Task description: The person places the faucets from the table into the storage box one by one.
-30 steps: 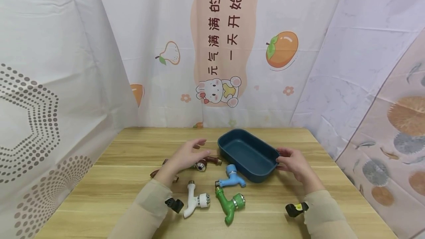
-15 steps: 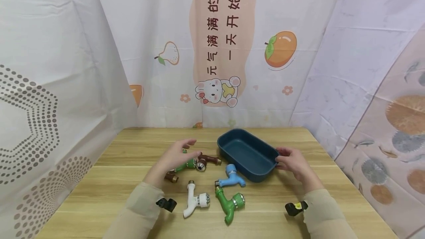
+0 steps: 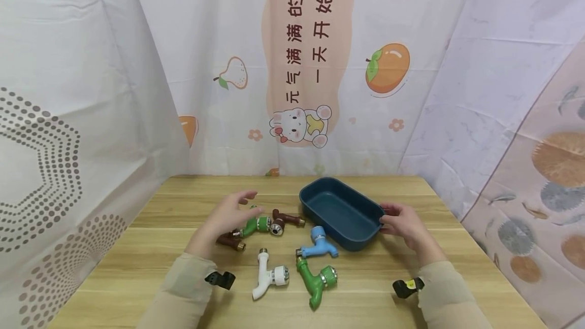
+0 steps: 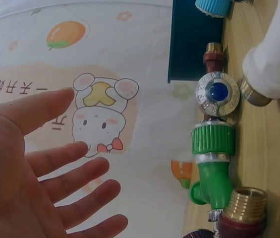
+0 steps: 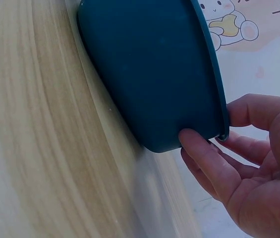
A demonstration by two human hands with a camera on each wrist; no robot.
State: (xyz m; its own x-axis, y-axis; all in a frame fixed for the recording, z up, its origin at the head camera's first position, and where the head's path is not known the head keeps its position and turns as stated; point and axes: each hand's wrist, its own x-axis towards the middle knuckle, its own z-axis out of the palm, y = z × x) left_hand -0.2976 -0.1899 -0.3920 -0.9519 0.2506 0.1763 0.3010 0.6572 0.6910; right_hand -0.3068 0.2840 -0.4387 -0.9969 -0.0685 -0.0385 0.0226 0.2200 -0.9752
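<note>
My left hand [image 3: 224, 220] hovers over the left cluster of taps, fingers apart and holding nothing. Below and beside it lie a brown tap [image 3: 232, 241], a green tap [image 3: 257, 225] and another brown tap [image 3: 281, 221] with a silver cap. In the left wrist view, the palm [image 4: 6, 183] and spread fingers are apart from the taps. My right hand [image 3: 404, 225] grips the right end of a dark blue-green plastic basin [image 3: 340, 237]. In the right wrist view, its fingertips touch the basin's outer wall [image 5: 149, 74] and rim.
A light blue tap [image 3: 318, 243] lies close to the basin's near side. Nearer me are a white tap [image 3: 265, 275] and a green tap [image 3: 315, 282]. The wooden table [image 3: 365, 298] ends at a printed curtain [image 3: 219, 151], with more curtains at both sides.
My left hand has moved left, away from the basin, uncovering the green tap and more of the left brown tap. The right hand and basin have stayed put.
</note>
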